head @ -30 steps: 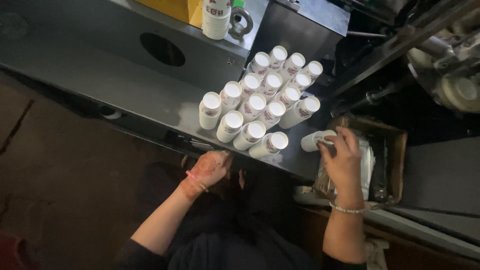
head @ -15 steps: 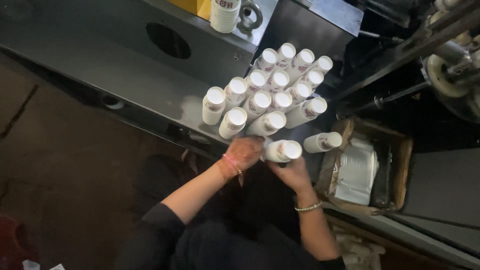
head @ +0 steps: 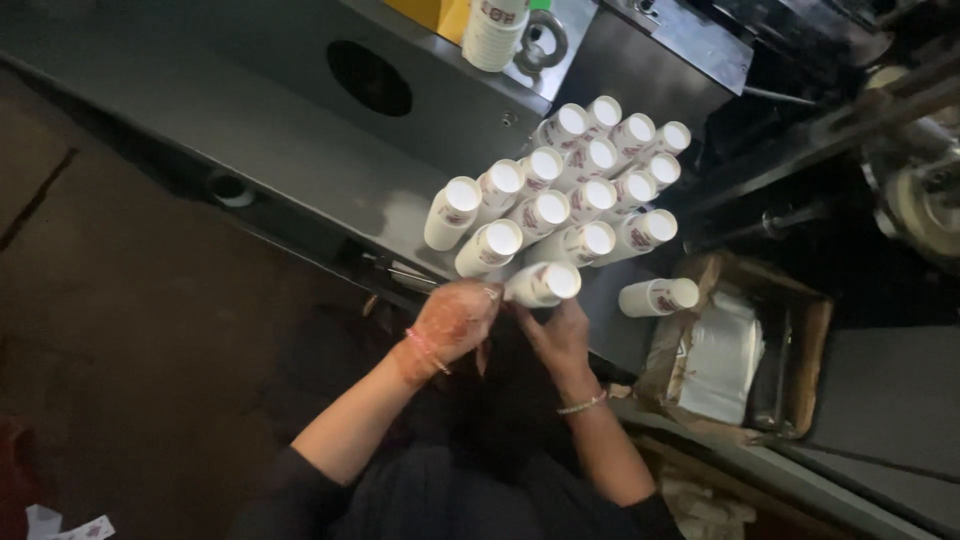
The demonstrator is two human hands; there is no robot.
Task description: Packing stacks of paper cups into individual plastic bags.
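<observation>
Several tall stacks of white paper cups (head: 585, 190) stand close together on a grey metal table (head: 300, 130). At the cluster's near edge, a cup stack (head: 541, 284) leans toward me. My left hand (head: 452, 318) grips its lower end from the left. My right hand (head: 560, 335) holds it from below and the right. One more stack of cups (head: 657, 297) stands apart to the right, next to a cardboard box (head: 800, 340).
The cardboard box holds clear plastic bags (head: 715, 360). A round hole (head: 369, 77) is cut into the table at the back. Another cup stack (head: 493, 30) sits by a metal ring at the far edge. Dark machinery (head: 900, 180) fills the right side.
My right hand has come from the box on the right over to the front of the cluster. Both hands now hold the near cup stack, and one stack stays by the box.
</observation>
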